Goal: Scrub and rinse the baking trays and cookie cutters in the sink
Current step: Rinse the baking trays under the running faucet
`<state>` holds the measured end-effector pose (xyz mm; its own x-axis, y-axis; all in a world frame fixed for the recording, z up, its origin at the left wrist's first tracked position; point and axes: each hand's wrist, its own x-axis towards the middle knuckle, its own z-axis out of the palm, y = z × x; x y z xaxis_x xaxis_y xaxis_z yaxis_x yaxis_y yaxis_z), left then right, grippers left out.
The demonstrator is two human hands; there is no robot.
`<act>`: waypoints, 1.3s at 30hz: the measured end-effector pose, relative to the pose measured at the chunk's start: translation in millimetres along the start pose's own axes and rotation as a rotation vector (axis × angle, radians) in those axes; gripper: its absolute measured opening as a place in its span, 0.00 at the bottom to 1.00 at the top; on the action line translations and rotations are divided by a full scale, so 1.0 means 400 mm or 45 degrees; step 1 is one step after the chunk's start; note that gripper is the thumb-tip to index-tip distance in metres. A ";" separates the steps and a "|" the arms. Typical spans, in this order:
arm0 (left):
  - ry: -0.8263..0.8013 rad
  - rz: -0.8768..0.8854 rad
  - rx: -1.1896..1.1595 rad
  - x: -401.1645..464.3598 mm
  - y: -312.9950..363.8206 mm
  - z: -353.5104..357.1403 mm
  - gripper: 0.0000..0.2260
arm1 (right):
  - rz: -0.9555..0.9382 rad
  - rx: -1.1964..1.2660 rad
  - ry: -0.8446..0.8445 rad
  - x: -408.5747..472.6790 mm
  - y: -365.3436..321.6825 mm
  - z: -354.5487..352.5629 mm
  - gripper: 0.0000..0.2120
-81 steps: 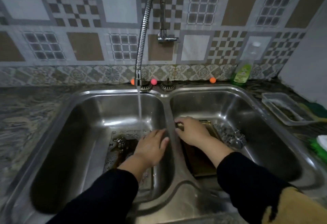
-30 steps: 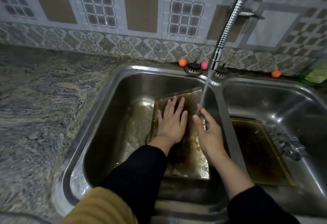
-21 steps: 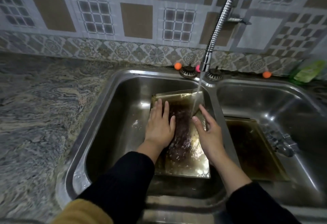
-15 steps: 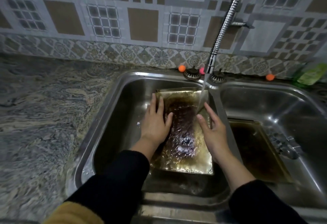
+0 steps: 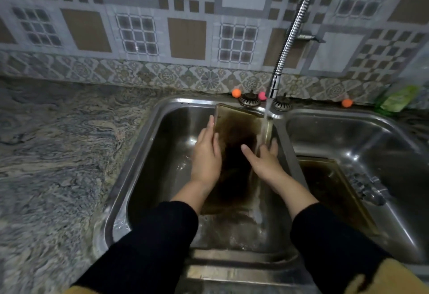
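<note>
Tilted up more steeply than half a second ago, the stained baking tray [image 5: 234, 154] is now propped in the left basin of the double sink [image 5: 148, 154], its far edge raised towards the back rim. It is held at both long edges. The left hand [image 5: 206, 156] is laid along the left edge, fingers straight and pressed together, thumb on the tray's face. The right hand [image 5: 264, 161] is set at the right edge with its fingers spread — how far they wrap behind cannot be told. Water is poured from the flexible tap [image 5: 290, 38] onto the tray's upper right corner. A second tray [image 5: 334, 189] is lying in the right basin, with metal cookie cutters [image 5: 369, 189] just beside it. The sink is set into a marbled counter [image 5: 58, 154] below a patterned tiled wall [image 5: 185, 15]. A green bottle [image 5: 399, 98] is seen at the far right — blurred.
</note>
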<state>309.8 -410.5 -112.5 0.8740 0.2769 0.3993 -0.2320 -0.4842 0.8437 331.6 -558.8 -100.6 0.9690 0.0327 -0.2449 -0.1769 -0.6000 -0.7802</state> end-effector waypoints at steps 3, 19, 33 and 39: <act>-0.033 0.121 0.063 -0.017 0.030 0.028 0.21 | -0.135 0.300 0.054 0.009 -0.052 -0.005 0.47; -0.469 0.098 0.048 -0.043 0.121 0.161 0.21 | -0.179 0.793 0.311 -0.050 -0.097 -0.118 0.20; -0.592 -0.471 0.274 -0.015 0.001 0.106 0.25 | -0.121 0.995 0.454 -0.018 -0.062 -0.183 0.12; -0.758 0.128 0.336 -0.071 0.025 0.084 0.33 | 0.078 1.200 0.562 0.009 -0.074 -0.249 0.09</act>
<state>296.9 -451.0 -127.4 0.9580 -0.2497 0.1409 -0.2783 -0.6919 0.6662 357.4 -620.5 -21.1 0.8970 -0.3861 -0.2154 -0.1070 0.2831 -0.9531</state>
